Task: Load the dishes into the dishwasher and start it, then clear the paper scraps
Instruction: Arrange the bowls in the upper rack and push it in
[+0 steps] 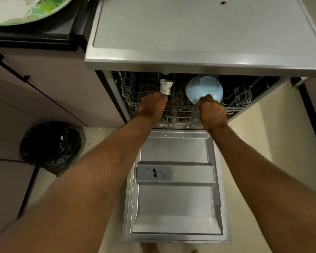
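The dishwasher (204, 57) fills the upper middle of the frame, its door (175, 207) folded flat down across the lower centre, so the person leans over it with both arms stretched to reach the rack (241, 99), which is pulled only partway out under the machine's top edge. A patterned plate (16, 10) lies in the upper left corner and looks yet to be loaded. In the middle of the rack the blue bowl (202, 88) stands tilted on edge, its hollow toward the camera. The right hand (212, 112) pinches its near rim with curled fingers. The left hand (151, 106), just left of centre, has its fingers curled at the near end of the white cup (165, 86), seemingly gripping it, though the fingertips are hidden. The step is likely seating both pieces. To do it well, the bowl should lean between the tines with its hollow facing down, and the cup should go mouth down in its own row, clear of the bowl. Each should be let go only once it rests steadily.
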Action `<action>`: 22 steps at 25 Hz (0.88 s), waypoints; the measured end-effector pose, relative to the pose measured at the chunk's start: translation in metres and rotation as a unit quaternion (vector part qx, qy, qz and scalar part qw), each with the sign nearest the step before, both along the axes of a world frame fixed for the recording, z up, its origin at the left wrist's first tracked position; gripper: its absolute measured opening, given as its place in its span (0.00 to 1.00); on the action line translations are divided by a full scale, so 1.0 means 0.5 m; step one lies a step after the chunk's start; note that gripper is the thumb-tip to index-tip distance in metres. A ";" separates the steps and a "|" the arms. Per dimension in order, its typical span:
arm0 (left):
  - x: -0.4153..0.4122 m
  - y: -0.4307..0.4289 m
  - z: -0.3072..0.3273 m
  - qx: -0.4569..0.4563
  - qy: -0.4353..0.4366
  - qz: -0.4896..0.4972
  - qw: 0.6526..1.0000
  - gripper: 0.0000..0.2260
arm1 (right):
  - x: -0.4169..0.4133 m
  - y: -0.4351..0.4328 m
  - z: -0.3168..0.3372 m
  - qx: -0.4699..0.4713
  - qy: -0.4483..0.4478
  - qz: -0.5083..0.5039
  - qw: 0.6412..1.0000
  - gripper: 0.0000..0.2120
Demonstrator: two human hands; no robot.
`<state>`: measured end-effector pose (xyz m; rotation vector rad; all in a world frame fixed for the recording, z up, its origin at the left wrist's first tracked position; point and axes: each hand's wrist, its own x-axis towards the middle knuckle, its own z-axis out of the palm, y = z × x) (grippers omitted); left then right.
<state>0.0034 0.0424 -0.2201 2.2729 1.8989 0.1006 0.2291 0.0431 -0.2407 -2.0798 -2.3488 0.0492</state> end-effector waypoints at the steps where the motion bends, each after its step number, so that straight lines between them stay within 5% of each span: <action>1: 0.001 0.014 -0.007 -0.001 -0.029 0.011 1.000 0.12 | 0.005 0.018 -0.003 0.001 -0.003 -0.002 1.000 0.14; 8: 0.032 0.058 -0.026 -0.030 -0.082 0.056 0.995 0.12 | 0.053 0.046 -0.029 0.021 0.091 0.009 0.996 0.10; 13: 0.030 0.041 -0.025 -0.024 -0.116 0.079 0.990 0.09 | -0.009 -0.076 -0.111 0.086 0.304 0.001 0.949 0.15; 18: 0.023 0.036 -0.062 -0.007 -0.045 0.030 0.998 0.08 | -0.061 -0.076 -0.257 -0.154 0.194 0.025 0.968 0.25; 22: 0.040 -0.041 -0.115 0.020 -0.123 0.012 0.992 0.21 | -0.054 0.020 -0.308 -0.235 0.159 -0.026 0.958 0.35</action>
